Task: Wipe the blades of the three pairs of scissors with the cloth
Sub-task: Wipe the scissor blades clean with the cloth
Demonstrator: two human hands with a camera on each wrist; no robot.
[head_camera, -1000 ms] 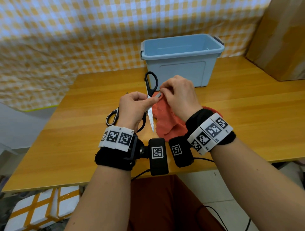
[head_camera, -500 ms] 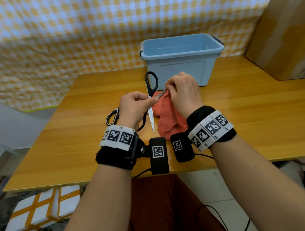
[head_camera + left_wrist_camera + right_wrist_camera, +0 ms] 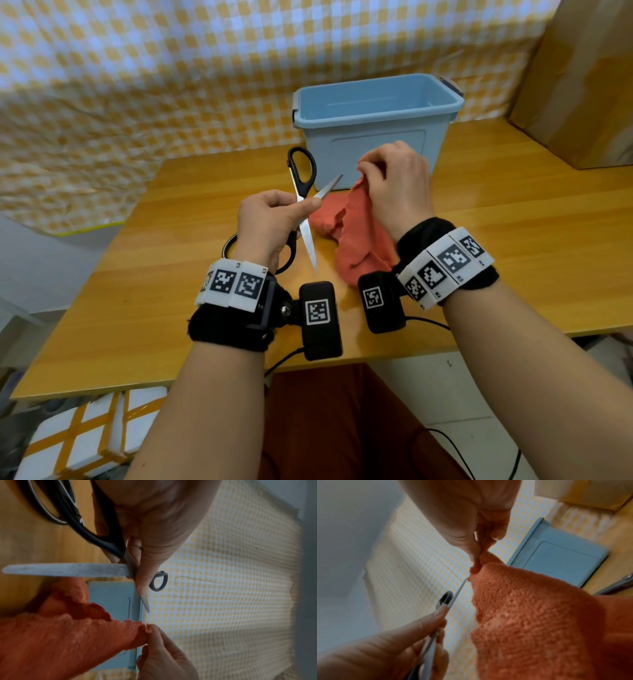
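Note:
My left hand (image 3: 270,222) grips a pair of black-handled scissors (image 3: 306,236) near the pivot, with the blades spread wide. One blade (image 3: 329,186) points up and right and is bare. The other blade (image 3: 65,571) slants down toward the table. One handle loop (image 3: 301,168) sticks up beyond the hand, and more black loops (image 3: 227,246) show under it. My right hand (image 3: 397,192) pinches a corner of the orange-red cloth (image 3: 363,236), raised just right of the upper blade tip and clear of it. The rest of the cloth (image 3: 539,615) hangs down to the wooden table (image 3: 513,240).
A light blue plastic bin (image 3: 376,144) stands open just behind my hands. At the back right is a cardboard box (image 3: 589,85). A yellow checked sheet (image 3: 171,85) covers the wall. In the right wrist view a grey metal piece (image 3: 621,584) lies on the table near the bin.
My right hand has slid the cloth up along the upper blade from near my left thumb and come off past its tip. The blade now shows bare. My left hand has stayed put.

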